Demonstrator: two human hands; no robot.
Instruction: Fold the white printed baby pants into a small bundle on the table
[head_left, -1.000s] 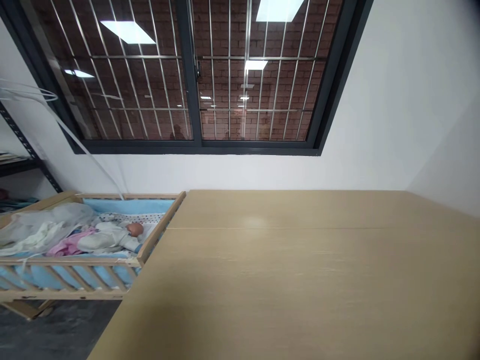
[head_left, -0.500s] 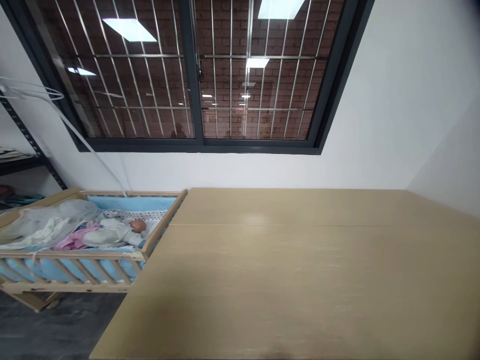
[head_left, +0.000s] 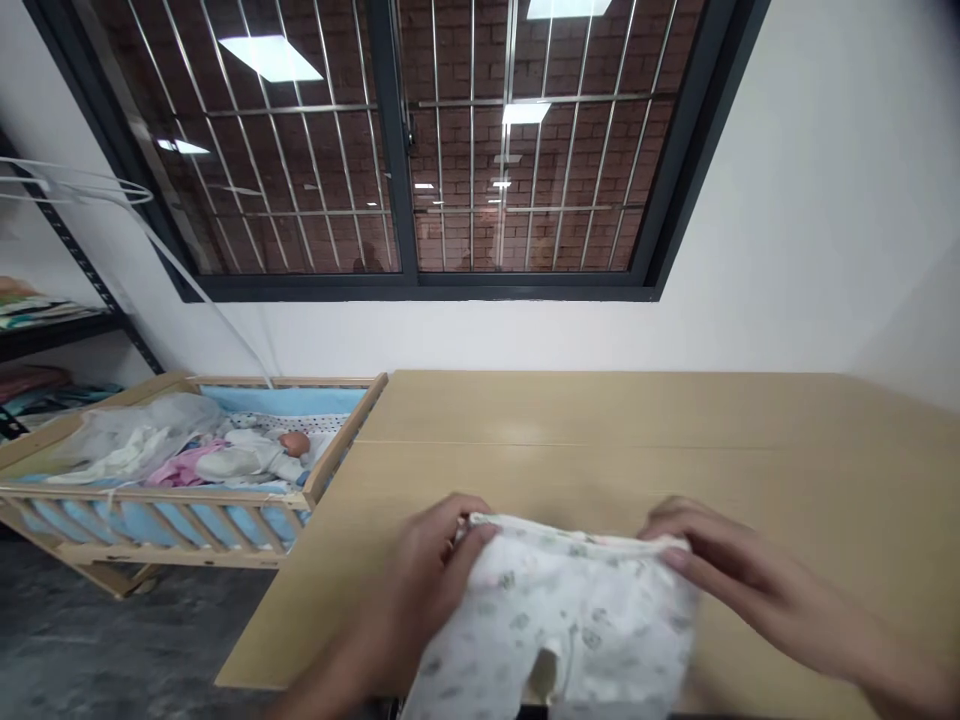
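A pair of white baby pants (head_left: 577,600) with a small faded print hangs between my hands, above the near part of the wooden table (head_left: 787,480). My left hand (head_left: 435,570) pinches one end of the waistband between thumb and fingers. At the other end, my right hand (head_left: 742,575) grips the waistband the same way. The waistband is stretched fairly straight. A gap shows between the two legs, whose lower ends run out of view at the bottom.
Left of the table stands a wooden crib (head_left: 172,555) with blue lining; a doll-like figure (head_left: 259,455) and a sheer white net (head_left: 157,430) lie in it. A shelf rack (head_left: 71,335) holds folded cloths at far left. A barred window (head_left: 405,285) is behind.
Both hands have come into view from below, holding the baby pants over the table. The camera view has shifted slightly, so the crib and window sit farther right.
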